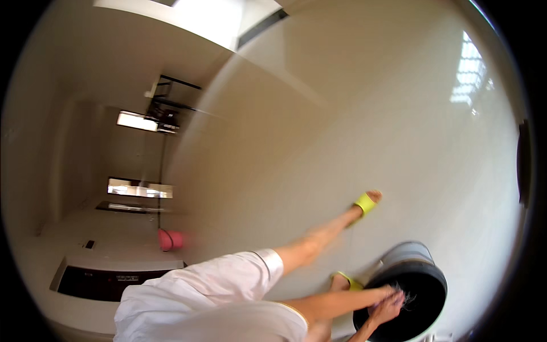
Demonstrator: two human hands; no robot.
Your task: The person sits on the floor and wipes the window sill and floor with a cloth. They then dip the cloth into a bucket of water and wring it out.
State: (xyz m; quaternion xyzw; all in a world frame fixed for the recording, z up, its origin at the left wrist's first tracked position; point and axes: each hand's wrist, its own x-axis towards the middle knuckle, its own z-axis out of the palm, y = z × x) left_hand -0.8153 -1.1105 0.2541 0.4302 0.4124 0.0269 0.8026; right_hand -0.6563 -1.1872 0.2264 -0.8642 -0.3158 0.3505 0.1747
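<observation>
A round black bin or bucket (pixel 421 299) with a dark inside stands on the floor at the lower right. Over its opening my left hand (pixel 389 293) and my right hand (pixel 388 308) are close together, apparently touching. Thin pale strands (pixel 408 298) stick out from between the fingers of both hands; blur hides exactly what they belong to. My left arm reaches in from the left, my right arm from the bottom edge.
A grey container (pixel 408 252) stands against the black bin. My feet wear yellow-green slide sandals (pixel 365 204). Farther off are a pink bucket (pixel 171 240), a black metal rack (pixel 175 103) by the wall and a dark doorway (pixel 115 282). The smooth floor reflects window light.
</observation>
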